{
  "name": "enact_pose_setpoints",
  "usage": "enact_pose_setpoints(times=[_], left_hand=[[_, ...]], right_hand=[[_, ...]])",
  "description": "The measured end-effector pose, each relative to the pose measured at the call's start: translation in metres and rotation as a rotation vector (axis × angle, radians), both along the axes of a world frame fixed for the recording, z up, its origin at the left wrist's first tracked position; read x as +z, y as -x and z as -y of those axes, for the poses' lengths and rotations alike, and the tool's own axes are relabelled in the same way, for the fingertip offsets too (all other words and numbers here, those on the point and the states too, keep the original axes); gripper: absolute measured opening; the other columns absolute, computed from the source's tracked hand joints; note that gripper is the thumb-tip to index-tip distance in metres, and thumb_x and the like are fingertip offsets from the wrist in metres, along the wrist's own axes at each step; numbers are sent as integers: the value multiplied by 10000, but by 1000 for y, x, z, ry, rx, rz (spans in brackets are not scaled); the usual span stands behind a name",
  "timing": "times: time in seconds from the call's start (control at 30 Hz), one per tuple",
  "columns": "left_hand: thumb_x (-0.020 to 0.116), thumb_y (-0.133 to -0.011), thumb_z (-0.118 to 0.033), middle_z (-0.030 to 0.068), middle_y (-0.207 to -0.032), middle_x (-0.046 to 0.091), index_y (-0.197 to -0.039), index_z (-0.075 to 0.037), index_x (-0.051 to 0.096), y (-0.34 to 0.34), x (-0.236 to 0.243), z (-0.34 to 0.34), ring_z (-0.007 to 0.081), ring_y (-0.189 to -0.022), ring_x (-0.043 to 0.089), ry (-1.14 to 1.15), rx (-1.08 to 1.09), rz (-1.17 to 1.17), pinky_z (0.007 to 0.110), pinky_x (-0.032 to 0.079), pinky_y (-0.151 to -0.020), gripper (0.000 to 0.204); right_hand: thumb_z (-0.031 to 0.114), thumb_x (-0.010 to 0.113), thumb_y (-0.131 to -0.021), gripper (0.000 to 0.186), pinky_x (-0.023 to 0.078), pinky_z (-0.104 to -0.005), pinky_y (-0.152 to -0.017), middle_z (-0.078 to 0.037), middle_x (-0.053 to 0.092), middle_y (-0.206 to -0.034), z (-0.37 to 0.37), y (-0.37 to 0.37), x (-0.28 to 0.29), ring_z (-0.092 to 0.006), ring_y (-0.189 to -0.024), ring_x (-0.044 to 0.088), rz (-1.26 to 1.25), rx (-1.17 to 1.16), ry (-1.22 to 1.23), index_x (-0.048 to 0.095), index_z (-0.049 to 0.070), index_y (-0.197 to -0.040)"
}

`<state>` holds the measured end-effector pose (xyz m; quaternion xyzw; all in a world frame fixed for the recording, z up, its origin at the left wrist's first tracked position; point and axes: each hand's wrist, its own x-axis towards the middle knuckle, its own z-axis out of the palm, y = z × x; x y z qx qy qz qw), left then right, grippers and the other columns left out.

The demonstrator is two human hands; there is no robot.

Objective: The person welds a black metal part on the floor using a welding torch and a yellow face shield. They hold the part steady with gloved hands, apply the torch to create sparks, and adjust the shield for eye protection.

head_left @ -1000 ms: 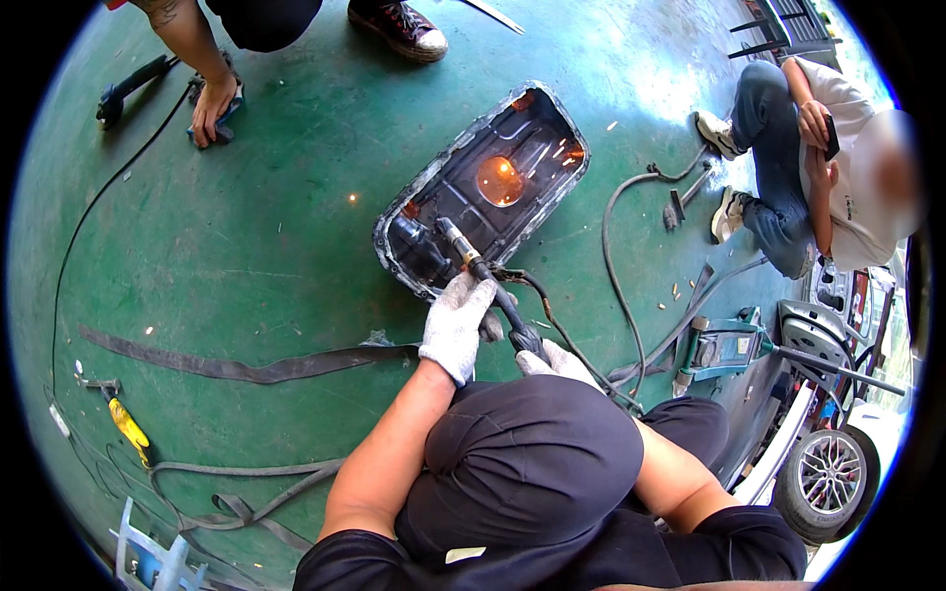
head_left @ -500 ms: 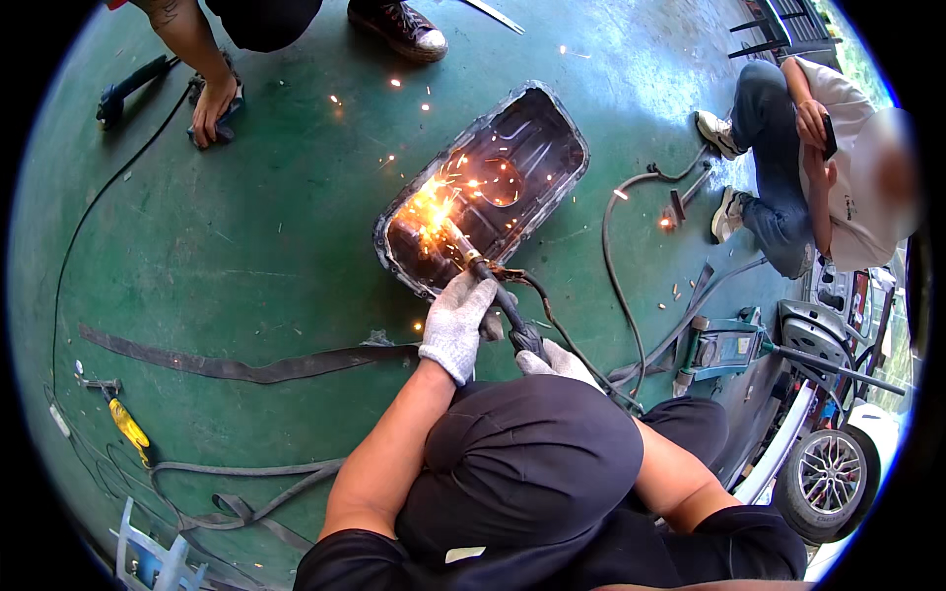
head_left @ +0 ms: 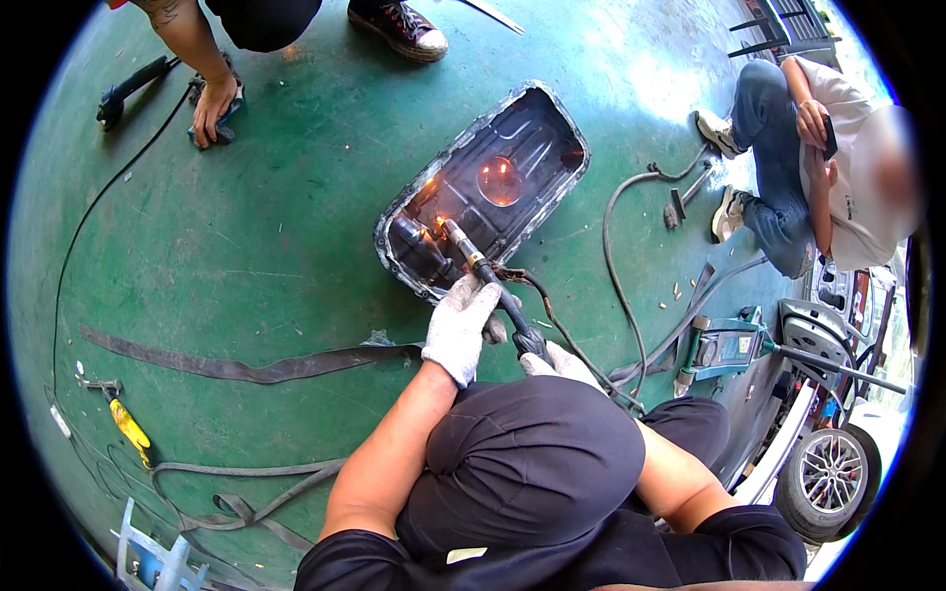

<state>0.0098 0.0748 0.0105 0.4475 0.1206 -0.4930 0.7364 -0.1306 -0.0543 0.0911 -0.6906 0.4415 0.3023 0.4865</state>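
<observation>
Sparks [head_left: 440, 223] have shrunk to small glows ahead of the left hand [head_left: 459, 325], its fingers closed around the welding torch [head_left: 507, 305]. The right hand [head_left: 564, 365], partly hidden, grips behind; a metal pan [head_left: 537, 118] lies just ahead.

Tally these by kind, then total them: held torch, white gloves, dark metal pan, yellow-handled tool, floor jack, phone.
Held torch: 1
White gloves: 2
Dark metal pan: 1
Yellow-handled tool: 1
Floor jack: 1
Phone: 1
Total: 7
</observation>
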Motion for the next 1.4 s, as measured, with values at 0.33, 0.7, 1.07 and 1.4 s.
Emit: enact_pose_setpoints(times=[0.33,0.7,1.07,1.4], left_hand=[[574,-1079,-216,72,-978,765,-1162,-67,659,-2,-2,0,74,-596,589,-6,8,3,229,453,-543,190],[568,-1090,-202,80,-968,769,-1214,-56,667,0,-9,1,80,-586,586,20,56,-24,227,441,-527,215],[563,-1086,-217,66,-981,772,-1126,-85,664,0,2,1,71,-589,587,-7,-9,-21,225,430,-533,171],[563,-1085,-223,64,-982,765,-1151,-73,657,-4,3,0,79,-593,593,-37,-18,32,236,442,-533,189]], right_hand=[[491,625,-1020,484,496,-397,-866,-180,671,-989,1,-3,-3,-283,-935,638,8,59,36,613,37,-1189],[519,625,-1017,518,506,-426,-844,-216,670,-963,1,-4,-6,-319,-889,637,1,49,37,607,21,-1158],[510,634,-1004,580,494,-412,-965,-245,692,-1131,4,10,-12,-360,-1085,664,-20,10,12,612,3,-1286],[517,629,-1009,600,497,-393,-955,-218,698,-1119,5,-10,5,-333,-1047,663,-40,112,43,608,3,-1316]])
